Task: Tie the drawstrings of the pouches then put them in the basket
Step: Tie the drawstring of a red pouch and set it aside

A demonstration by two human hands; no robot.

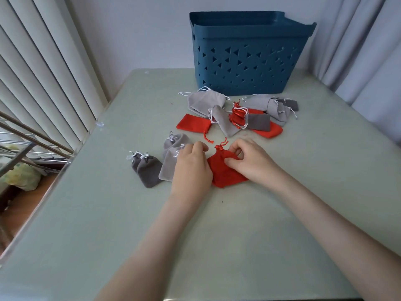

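A red pouch (223,172) with its neck drawn in and a red knot at the top lies on the table between my hands. My right hand (249,159) pinches its upper right side with curled fingers. My left hand (192,166) rests at its left edge, fingers bent over a light grey pouch (169,168). A second light grey pouch (173,141) and two dark grey tied pouches (146,170) lie to the left. A pile of loose grey and red pouches (238,116) lies in front of the blue basket (245,61).
The pale green table (195,246) ends at a glass edge on the left, beside vertical blinds (43,72) and a metal rack (21,137). Curtains (358,51) hang at the right. The basket stands at the table's far edge against the wall.
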